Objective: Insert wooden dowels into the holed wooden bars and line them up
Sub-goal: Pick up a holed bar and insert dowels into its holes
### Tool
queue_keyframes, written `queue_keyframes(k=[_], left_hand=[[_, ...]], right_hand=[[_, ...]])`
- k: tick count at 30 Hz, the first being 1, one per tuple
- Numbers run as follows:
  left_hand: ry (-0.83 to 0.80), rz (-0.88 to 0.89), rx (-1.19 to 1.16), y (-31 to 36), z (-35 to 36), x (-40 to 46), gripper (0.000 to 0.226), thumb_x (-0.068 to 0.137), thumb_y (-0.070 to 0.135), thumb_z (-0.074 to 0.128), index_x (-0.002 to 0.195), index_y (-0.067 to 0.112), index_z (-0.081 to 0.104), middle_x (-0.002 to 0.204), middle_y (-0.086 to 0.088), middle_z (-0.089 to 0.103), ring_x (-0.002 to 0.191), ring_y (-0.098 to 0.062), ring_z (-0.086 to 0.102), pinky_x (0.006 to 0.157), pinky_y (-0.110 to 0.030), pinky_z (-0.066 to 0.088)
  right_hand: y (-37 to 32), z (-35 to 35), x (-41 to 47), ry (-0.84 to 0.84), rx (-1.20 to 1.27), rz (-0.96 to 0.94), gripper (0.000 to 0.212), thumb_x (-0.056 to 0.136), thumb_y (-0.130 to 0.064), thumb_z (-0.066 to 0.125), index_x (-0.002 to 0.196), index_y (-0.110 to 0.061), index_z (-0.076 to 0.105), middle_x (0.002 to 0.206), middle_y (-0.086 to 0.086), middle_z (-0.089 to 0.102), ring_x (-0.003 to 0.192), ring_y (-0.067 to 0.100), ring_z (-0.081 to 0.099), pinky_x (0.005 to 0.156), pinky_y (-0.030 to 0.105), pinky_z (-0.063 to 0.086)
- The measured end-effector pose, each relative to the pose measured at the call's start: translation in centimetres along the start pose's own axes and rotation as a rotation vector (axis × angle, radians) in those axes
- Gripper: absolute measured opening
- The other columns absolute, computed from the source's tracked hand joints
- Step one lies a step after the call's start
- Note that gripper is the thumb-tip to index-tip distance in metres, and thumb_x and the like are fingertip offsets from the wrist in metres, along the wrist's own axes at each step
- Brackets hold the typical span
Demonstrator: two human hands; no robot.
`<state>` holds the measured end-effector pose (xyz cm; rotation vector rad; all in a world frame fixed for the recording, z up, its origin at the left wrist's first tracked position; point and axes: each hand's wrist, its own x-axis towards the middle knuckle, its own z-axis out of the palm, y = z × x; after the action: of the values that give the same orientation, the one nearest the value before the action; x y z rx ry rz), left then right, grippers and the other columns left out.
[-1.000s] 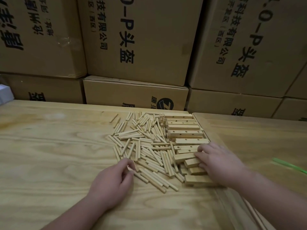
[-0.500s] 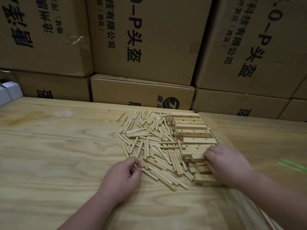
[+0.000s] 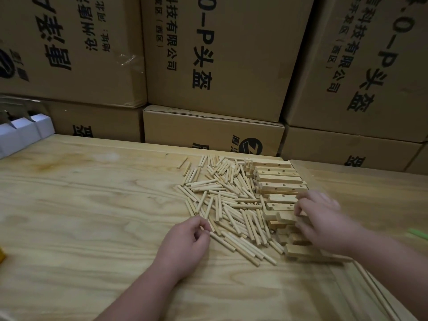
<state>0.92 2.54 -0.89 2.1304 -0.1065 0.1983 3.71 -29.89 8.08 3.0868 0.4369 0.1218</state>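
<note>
Head view shows barely a start: the left hand (image 3: 185, 242) pinches one dowel at the loose dowel pile (image 3: 222, 200), the right hand (image 3: 317, 216) curls around a holed bar (image 3: 287, 217) in the stack (image 3: 278, 179), none visibly pegged yet.

Two bare forearms enter from the near edge, no sleeves in view, no watch or rings; the left hand (image 3: 185, 242) and right hand (image 3: 322, 218) are ungloved, with short fingers
</note>
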Motion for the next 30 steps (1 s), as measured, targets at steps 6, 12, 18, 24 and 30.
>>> queue_keyframes(k=[6,12,18,24,30], left_hand=[[0.117,-0.156,-0.477,-0.1,-0.7,0.6,0.026,0.095,0.006,0.062,0.083,0.027,0.072,0.061,0.005,0.062,0.051,-0.007,0.049,0.048,-0.019,0.039],[0.051,-0.188,-1.020,0.0,-1.7,0.2,0.035,0.097,0.030,0.050,0.111,0.004,0.069,0.090,-0.013,0.072,0.068,-0.023,0.067,0.054,-0.031,0.056],[-0.021,-0.184,-0.882,-0.4,-1.8,-0.3,0.024,0.085,0.037,0.069,0.101,0.020,0.076,0.081,-0.016,0.067,0.057,-0.025,0.058,0.051,-0.028,0.045],[0.121,-0.353,-1.317,-1.0,-3.2,2.5,0.029,0.078,0.028,0.063,0.105,0.022,0.071,0.067,-0.001,0.050,0.046,-0.012,0.039,0.040,-0.020,0.032],[0.087,-0.419,-1.381,-1.4,-3.7,3.4,0.041,0.096,0.034,0.044,0.123,0.013,0.068,0.071,-0.004,0.050,0.053,-0.016,0.041,0.045,-0.026,0.036]], right_hand=[[-6.9,-3.1,-1.3,0.308,0.708,0.066,0.013,0.086,-0.041,0.068,0.093,-0.040,0.057,0.099,-0.024,0.064,0.099,-0.008,0.057,0.083,0.017,0.048],[-15.3,-0.9,0.2,0.153,1.358,0.180,0.009,0.085,-0.020,0.075,0.091,-0.020,0.069,0.084,-0.007,0.074,0.072,0.008,0.071,0.063,0.020,0.057],[-19.9,2.9,3.2,0.140,1.588,0.263,0.012,0.096,-0.023,0.065,0.090,-0.016,0.073,0.085,0.003,0.077,0.065,0.016,0.069,0.063,0.030,0.059],[-18.0,6.4,4.1,0.476,1.133,0.289,0.011,0.092,-0.025,0.065,0.084,-0.030,0.069,0.077,-0.012,0.070,0.070,0.002,0.064,0.063,0.018,0.051],[-17.1,7.9,3.9,0.486,0.595,0.146,0.012,0.081,-0.027,0.075,0.075,-0.032,0.065,0.082,-0.017,0.057,0.089,0.015,0.054,0.084,0.041,0.046]])
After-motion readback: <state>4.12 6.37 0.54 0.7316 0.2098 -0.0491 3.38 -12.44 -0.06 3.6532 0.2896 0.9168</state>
